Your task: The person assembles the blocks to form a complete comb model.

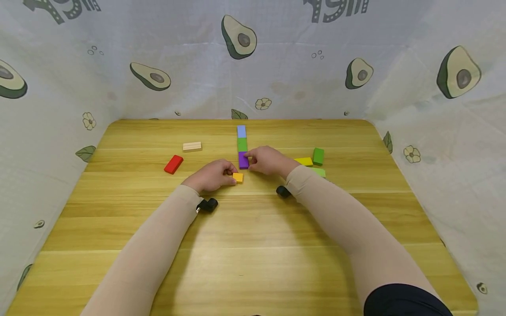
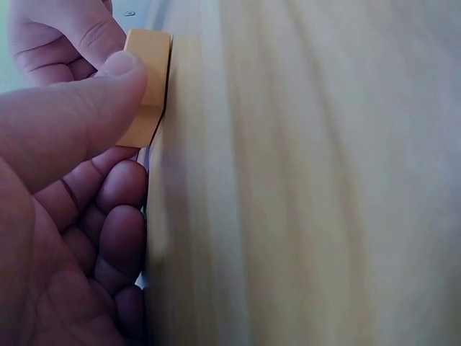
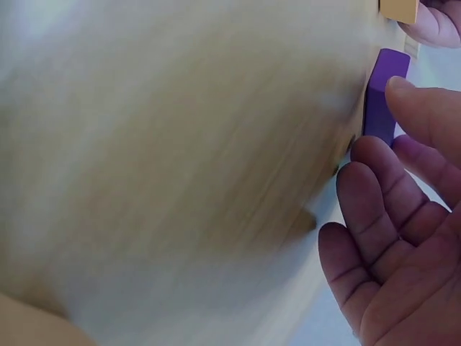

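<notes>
My left hand (image 1: 213,176) pinches a small orange block (image 1: 238,177) between thumb and finger, low at the tabletop. In the left wrist view the thumb presses the near face of this orange block (image 2: 150,68). My right hand (image 1: 270,161) grips a purple block (image 1: 243,160) from its right side. The right wrist view shows the thumb against the purple block (image 3: 385,97), with the other fingers loosely bent. Beyond the purple block, a green block (image 1: 242,145) and a light blue block (image 1: 241,131) continue the straight line away from me. The orange block is just nearer to me than the purple one.
A red block (image 1: 173,164) and a pale wooden block (image 1: 192,146) lie on the left. Right of my right hand are a yellow block (image 1: 303,161), a dark green block (image 1: 318,156) and a light green block (image 1: 318,172), partly covered by the sleeve. A patterned cloth hangs behind the wooden table (image 1: 241,254).
</notes>
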Tool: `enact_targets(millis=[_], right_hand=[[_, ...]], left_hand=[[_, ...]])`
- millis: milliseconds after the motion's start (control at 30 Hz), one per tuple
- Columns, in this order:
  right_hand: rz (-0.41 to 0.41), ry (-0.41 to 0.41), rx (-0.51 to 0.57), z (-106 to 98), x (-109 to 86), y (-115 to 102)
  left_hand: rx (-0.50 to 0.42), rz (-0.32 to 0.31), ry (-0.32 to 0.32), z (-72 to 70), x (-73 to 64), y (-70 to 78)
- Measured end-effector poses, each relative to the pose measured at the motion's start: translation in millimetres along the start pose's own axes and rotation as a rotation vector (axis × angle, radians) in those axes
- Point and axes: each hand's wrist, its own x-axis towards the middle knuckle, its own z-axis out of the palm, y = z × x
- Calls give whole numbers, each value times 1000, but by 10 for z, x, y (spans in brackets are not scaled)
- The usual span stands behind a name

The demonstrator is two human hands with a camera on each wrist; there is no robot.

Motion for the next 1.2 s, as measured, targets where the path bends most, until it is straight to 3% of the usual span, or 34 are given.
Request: enact_targets(millis=[300,500,733,933,1200], right_hand=[[7,18,-6,-9,-37,-2],[13,75,13,-79,-167,108],[38,129,-5,-169,-448,382],[84,174,28,-239,-699,678],[192,236,74,-294,-932,1075]], left_hand=[[-19,-2,19,41,28,10],[28,-27,50,103,43,75],[88,-68,85,157,70,143],[84,-98,127,152,46,192],[90,-78,156,141,46,222]])
